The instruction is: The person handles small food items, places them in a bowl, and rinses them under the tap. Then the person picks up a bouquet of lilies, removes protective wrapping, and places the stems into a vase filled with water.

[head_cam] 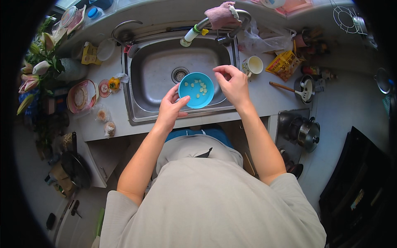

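Observation:
A round blue bowl (192, 98) is held over the front part of the stainless steel sink (149, 66). Small pale pieces that look like garlic cloves (202, 84) lie scattered in it. My left hand (172, 107) grips the bowl's left side, thumb on the rim and fingers beneath. Just right of the bowl, my right hand (232, 83) is raised with thumb and index finger curled close to each other. Whether a small thing sits between those fingertips cannot be told. Behind the bowl, the sink drain (180, 75) shows.
A faucet (203, 24) with a pink cloth (221, 15) arches over the sink's back. Right of the sink stand a mug (255, 65), a yellow snack bag (284, 65) and a slotted spatula (302, 94). Leftward are an orange-yellow pepper (114, 83), a pink-rimmed plate (70, 97) and flowers (30, 82).

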Demonstrator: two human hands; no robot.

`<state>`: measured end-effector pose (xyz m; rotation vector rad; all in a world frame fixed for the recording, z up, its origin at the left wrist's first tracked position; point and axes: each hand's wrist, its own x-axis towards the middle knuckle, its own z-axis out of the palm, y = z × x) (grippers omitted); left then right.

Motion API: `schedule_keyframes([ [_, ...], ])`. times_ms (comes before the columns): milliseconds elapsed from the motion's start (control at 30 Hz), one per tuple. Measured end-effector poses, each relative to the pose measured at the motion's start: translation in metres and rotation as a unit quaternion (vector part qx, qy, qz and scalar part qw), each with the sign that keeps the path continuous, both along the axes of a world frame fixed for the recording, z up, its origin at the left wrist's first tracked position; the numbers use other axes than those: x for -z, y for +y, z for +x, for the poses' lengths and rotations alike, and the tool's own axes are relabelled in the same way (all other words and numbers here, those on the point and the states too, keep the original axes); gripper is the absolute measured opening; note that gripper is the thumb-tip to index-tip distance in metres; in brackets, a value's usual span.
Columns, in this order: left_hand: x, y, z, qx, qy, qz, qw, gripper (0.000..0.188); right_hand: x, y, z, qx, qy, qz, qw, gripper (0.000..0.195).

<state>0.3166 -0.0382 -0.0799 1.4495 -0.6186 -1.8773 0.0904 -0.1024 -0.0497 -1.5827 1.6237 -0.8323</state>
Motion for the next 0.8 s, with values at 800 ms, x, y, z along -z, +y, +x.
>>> schedule_keyframes([
  [800,0.000,0.000,0.002,0.004,0.038,-0.015,0.999,0.081,-0.005,0.023,0.043,-0.115,-0.180,0.263,0.941,0.022],
])
